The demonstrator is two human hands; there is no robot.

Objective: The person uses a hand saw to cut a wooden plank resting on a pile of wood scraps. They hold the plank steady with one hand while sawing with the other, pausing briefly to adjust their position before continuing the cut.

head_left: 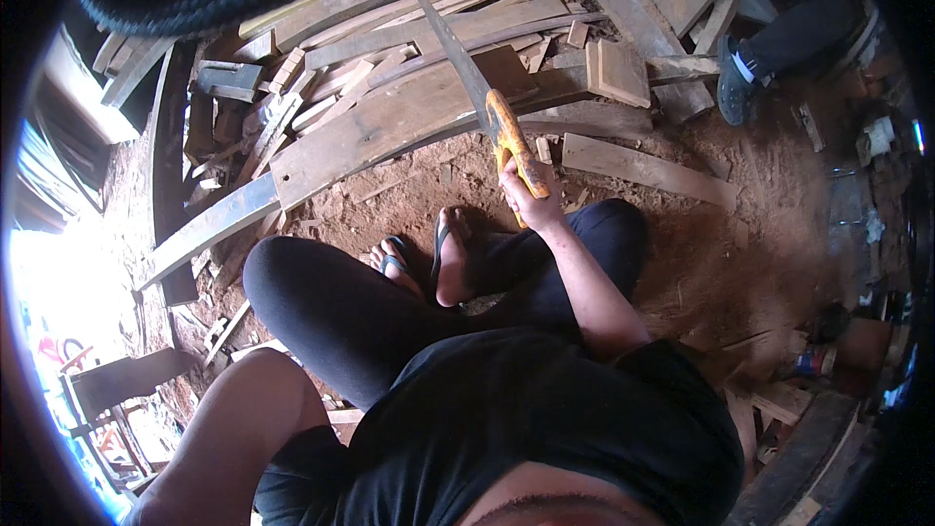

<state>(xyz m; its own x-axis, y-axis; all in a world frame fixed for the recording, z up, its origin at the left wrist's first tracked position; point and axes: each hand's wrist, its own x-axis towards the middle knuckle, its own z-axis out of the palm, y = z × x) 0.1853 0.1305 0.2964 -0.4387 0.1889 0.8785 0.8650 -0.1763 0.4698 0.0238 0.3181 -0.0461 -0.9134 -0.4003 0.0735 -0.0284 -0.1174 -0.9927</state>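
My right hand grips the orange handle of a hand saw. Its grey blade points up and away, over a long brown wooden plank that lies slanted on the dirt ground. My left hand is out of sight; only the upper arm shows at the lower left. I sit with my legs in black trousers stretched forward, and my feet in flip-flops rest on the ground just below the plank.
A heap of curved planks and offcuts fills the ground ahead. A loose board lies to the right. Another person's dark shoe stands at the upper right. Cans and clutter sit at the right.
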